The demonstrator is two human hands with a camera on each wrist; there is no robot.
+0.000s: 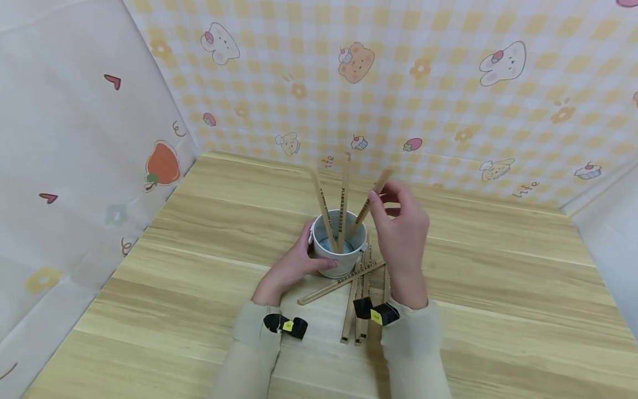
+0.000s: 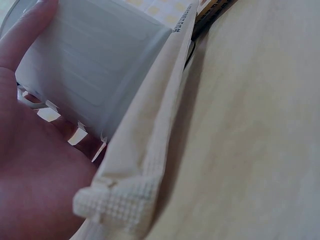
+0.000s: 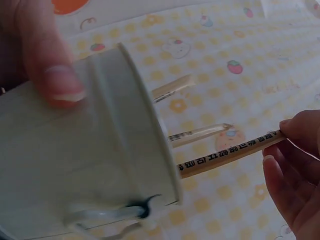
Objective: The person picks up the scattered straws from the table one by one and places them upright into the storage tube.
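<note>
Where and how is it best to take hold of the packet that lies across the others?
Best, I think: pinch the slim crosswise packet near its left end, from the near left. That end extends beyond the other packets, whereas its right part crosses them.

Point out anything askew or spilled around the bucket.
One wrapped stick lies askew near the white bucket: it slants across other sticks that lie roughly parallel to one another. I see nothing spilled.
</note>
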